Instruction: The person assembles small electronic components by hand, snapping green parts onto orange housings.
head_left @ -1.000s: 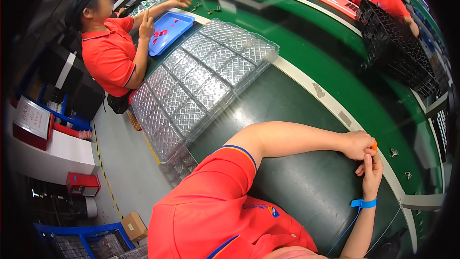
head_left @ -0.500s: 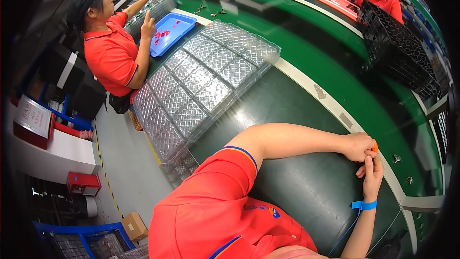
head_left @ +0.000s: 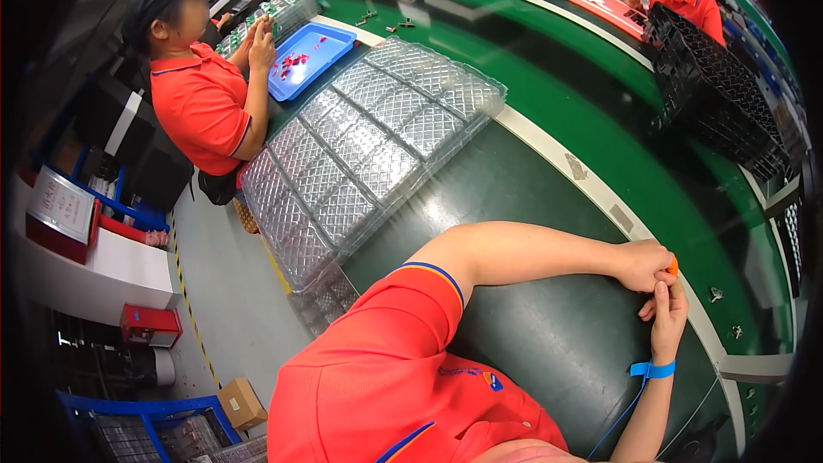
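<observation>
Your left hand and right hand meet at three o'clock, both pinched shut on a small orange part (mostly hidden), seemingly mid-fitting, so next keep fingertips steady beside the green belt.

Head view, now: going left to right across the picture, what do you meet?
Red box on the floor → co-worker in red shirt → blue tray → clear blister trays → left hand with small orange part → black crate.
</observation>
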Demonstrator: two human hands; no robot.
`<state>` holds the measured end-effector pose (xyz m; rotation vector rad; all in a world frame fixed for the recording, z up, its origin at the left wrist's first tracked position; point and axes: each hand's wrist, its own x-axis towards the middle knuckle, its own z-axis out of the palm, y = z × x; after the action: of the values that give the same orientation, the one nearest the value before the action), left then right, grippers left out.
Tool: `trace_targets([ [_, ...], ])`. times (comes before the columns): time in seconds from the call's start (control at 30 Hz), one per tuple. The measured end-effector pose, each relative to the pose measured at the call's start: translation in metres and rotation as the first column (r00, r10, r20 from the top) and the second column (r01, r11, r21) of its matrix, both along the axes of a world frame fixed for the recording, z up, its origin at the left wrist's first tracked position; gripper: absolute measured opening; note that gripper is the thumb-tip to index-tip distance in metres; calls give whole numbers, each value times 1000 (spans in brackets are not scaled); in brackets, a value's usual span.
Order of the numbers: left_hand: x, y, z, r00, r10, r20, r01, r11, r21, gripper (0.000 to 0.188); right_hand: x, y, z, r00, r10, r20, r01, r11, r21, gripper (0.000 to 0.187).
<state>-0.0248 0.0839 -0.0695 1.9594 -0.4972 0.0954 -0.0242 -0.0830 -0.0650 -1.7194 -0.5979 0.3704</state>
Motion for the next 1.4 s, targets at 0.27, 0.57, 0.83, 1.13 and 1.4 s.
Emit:
trace_targets([
  [0.27, 0, 1, 3, 999, -31, -3, 32, 998, 45, 21, 1, -2, 0, 1000, 8, -8, -8, 1000, -4, 26],
  [0.57, 2, 0, 0, 999, -28, 26, 26, 998, 59, 22, 1, -1, -1, 1000, -5, 6, 5, 1000, 11, 25],
  [0.83, -1, 1, 5, 999, -25, -36, 27, 999, 36, 22, 0, -1, 0, 1000, 3, -12, -3, 1000, 16, 25],
  [1.13, 1, 1, 2, 999, -38, -14, 39, 995, 89, 16, -1, -1, 2, 1000, -3, -5, 3, 1000, 7, 25],
  [1.4, 0, -1, 0, 1000, 5, -18, -5, 1000, 29, 15, 0, -1, -1, 1000, 0, -2, 0, 1000, 15, 25],
])
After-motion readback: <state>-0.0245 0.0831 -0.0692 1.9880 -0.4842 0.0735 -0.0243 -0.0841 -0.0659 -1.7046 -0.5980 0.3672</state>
